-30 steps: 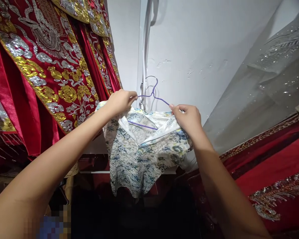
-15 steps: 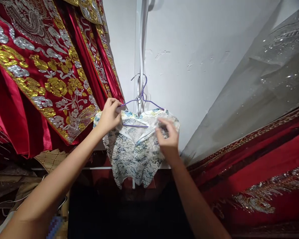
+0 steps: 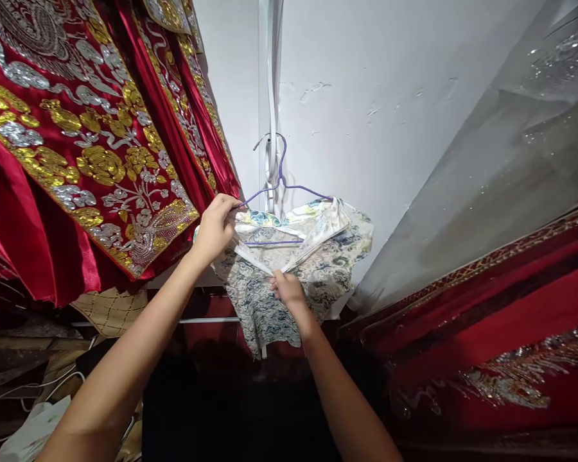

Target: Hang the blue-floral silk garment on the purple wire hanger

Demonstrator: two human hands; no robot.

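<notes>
White wall (image 3: 361,90) stretches across the upper middle of the frame, between the slanting edges of a red embroidered costume (image 3: 101,168) at left and sheer grey fabric (image 3: 467,186) at right. At centre, a patterned blouse (image 3: 334,266) hangs on a purple hanger (image 3: 282,180). The left hand (image 3: 214,226) grips the hanger's left arm, near the costume's edge; the right hand (image 3: 289,290), apart and lower, pinches the blouse's neckline.

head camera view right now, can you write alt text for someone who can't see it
A person holds a patterned top on a purple hanger, the left hand at one shoulder, the right hand pinching the bottom of the V-shaped neckline. Behind is a white wall; red cloth with gold and silver decoration hangs at left.
</notes>
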